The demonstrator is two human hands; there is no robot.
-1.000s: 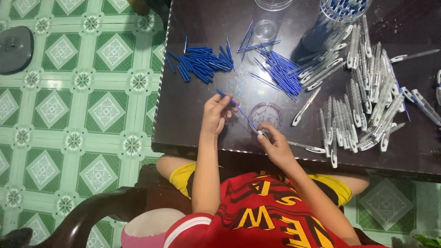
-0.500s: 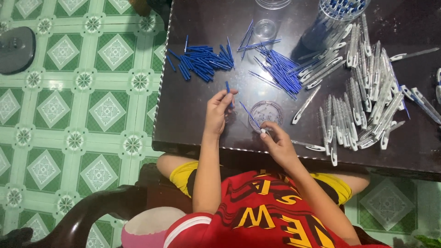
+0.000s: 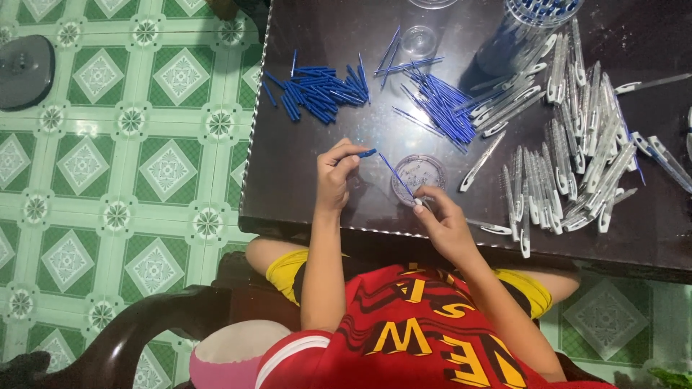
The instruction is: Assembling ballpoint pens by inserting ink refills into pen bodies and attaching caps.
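My left hand (image 3: 337, 175) pinches a short blue pen piece (image 3: 367, 153) above the dark table (image 3: 303, 187). My right hand (image 3: 441, 218) grips a thin blue refill (image 3: 396, 175) by its lower end, and the refill slants up to the left over a small clear round dish (image 3: 420, 175). The two hands are a short way apart, the blue piece pointing toward the refill. A heap of short blue pieces (image 3: 317, 90) and a fan of blue refills (image 3: 440, 108) lie farther back on the table.
Many clear pen barrels (image 3: 569, 158) are spread over the table's right half. A clear cup (image 3: 418, 39) and a clear holder of blue pens (image 3: 540, 11) stand at the back. A dark chair arm (image 3: 144, 324) curves over the green tiled floor (image 3: 108, 180).
My left hand has dropped slightly and turned the blue piece from upright to pointing right. My right hand has barely shifted with the refill.
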